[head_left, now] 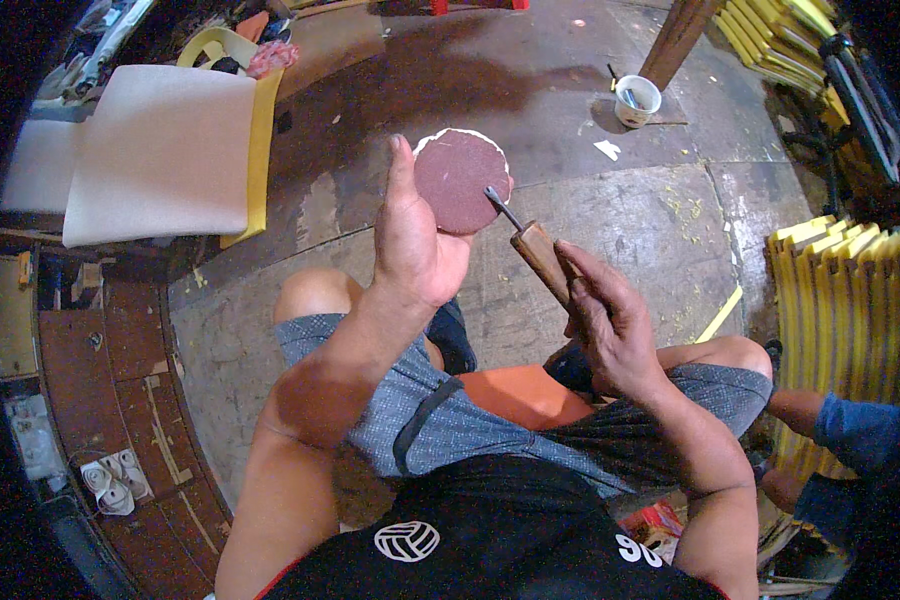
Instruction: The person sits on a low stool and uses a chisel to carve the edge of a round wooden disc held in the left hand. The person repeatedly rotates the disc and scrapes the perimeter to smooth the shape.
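My left hand (pixel 420 250) is raised in front of me, its thumb up along the edge of a round, reddish-brown sanding disc (pixel 458 175). A ragged white rim shows round the disc's upper edge, and most of the fingers are hidden behind it. In my right hand (pixel 610 325) is a wooden-handled tool (pixel 543 262) with a thin, dark metal shaft. Its tip points up and left and appears over the disc's right part; whether it touches cannot be told. Both hands are above my lap.
A cream padded panel (pixel 165 150) with a yellow edge lies at the left. Yellow-edged sheets (pixel 840 300) are stacked at the right, beside another person's leg (pixel 795 410). A white bucket (pixel 637 102) stands near a wooden post (pixel 682 40). Yellow scraps litter the floor (pixel 610 220).
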`<action>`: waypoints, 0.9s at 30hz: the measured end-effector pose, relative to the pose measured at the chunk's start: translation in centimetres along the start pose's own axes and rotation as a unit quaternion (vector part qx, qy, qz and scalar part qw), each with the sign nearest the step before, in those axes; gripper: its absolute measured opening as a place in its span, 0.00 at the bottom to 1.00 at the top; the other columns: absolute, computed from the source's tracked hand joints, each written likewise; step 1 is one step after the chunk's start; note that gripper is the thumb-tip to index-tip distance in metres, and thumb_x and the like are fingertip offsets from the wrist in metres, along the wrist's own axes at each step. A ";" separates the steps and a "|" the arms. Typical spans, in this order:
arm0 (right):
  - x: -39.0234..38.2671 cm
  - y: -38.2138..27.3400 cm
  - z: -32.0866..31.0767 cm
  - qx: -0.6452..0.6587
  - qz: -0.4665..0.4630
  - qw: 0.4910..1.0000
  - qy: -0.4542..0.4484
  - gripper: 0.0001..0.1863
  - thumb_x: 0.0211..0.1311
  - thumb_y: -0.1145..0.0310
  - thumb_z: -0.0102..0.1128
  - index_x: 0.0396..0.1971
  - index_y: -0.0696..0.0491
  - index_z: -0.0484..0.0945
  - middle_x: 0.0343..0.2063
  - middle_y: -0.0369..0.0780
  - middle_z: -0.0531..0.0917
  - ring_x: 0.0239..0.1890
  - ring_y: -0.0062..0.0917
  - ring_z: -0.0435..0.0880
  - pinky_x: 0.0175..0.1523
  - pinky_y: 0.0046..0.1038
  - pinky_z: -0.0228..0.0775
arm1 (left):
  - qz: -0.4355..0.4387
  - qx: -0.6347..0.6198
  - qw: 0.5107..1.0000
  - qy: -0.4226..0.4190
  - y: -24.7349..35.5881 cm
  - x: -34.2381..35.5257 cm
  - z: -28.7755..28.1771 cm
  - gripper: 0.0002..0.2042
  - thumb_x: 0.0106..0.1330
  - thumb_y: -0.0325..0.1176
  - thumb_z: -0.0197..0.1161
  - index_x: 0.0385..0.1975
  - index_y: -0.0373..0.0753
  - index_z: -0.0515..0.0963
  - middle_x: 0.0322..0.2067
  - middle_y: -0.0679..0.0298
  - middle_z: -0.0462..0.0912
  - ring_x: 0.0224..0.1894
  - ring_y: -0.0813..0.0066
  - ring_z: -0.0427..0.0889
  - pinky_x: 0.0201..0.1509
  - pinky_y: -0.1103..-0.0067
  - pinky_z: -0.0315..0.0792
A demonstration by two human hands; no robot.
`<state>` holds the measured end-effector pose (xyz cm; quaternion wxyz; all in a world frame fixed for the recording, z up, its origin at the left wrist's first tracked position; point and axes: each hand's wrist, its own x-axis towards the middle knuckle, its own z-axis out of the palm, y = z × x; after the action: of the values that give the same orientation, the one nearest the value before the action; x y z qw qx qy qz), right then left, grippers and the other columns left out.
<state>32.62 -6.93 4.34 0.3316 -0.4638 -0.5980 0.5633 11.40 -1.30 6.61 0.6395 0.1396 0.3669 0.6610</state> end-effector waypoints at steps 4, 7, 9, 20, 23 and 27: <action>-0.3 -0.3 0.0 -0.256 -0.149 0.955 0.012 0.29 0.64 0.69 0.59 0.66 0.53 0.65 0.38 0.48 0.79 0.31 0.36 0.81 0.35 0.31 0.75 | 0.006 0.001 1.000 -0.010 -0.3 0.3 -0.2 0.26 0.74 0.56 0.43 0.52 0.37 0.71 0.46 0.56 0.79 0.49 0.61 0.80 0.56 0.62 0.75; -0.3 0.1 0.6 -0.287 -0.152 0.945 0.039 0.30 0.64 0.69 0.60 0.66 0.49 0.65 0.38 0.50 0.79 0.32 0.44 0.82 0.35 0.38 0.77 | 0.023 0.043 0.999 -0.013 -1.3 0.5 -1.1 0.28 0.72 0.58 0.47 0.57 0.38 0.69 0.50 0.55 0.78 0.54 0.57 0.78 0.61 0.58 0.72; 0.0 -0.3 0.7 -0.319 -0.159 0.933 0.046 0.31 0.63 0.68 0.61 0.66 0.49 0.65 0.37 0.49 0.79 0.32 0.44 0.83 0.35 0.39 0.77 | -0.001 0.023 1.000 0.003 -1.7 0.3 -1.0 0.28 0.72 0.57 0.48 0.57 0.39 0.70 0.50 0.55 0.78 0.54 0.57 0.78 0.61 0.58 0.72; -0.6 -0.5 0.5 -0.389 -0.152 0.908 0.023 0.32 0.60 0.72 0.63 0.66 0.48 0.65 0.33 0.45 0.78 0.29 0.39 0.82 0.32 0.37 0.76 | -0.044 -0.004 0.999 -0.012 -0.8 0.5 -1.4 0.24 0.76 0.52 0.41 0.54 0.37 0.71 0.49 0.56 0.78 0.53 0.58 0.77 0.60 0.55 0.72; -1.0 0.1 0.5 -0.381 -0.184 0.906 0.019 0.34 0.62 0.68 0.57 0.69 0.47 0.59 0.32 0.46 0.76 0.24 0.44 0.81 0.26 0.41 0.75 | -0.031 -0.008 0.999 -0.009 -0.5 1.0 -1.1 0.23 0.76 0.50 0.42 0.54 0.37 0.71 0.49 0.55 0.78 0.54 0.57 0.77 0.61 0.54 0.71; -0.5 -0.5 0.4 -0.382 -0.166 0.909 0.001 0.35 0.62 0.67 0.57 0.70 0.47 0.58 0.31 0.45 0.76 0.24 0.43 0.81 0.26 0.41 0.75 | -0.046 0.008 0.999 -0.008 -1.0 0.4 -1.2 0.23 0.76 0.50 0.42 0.54 0.36 0.71 0.50 0.55 0.78 0.54 0.56 0.77 0.62 0.54 0.70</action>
<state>32.39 -7.53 4.86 0.2187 -0.4498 -0.8353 0.2284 11.32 -1.36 5.03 0.6711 0.1327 0.3733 0.6266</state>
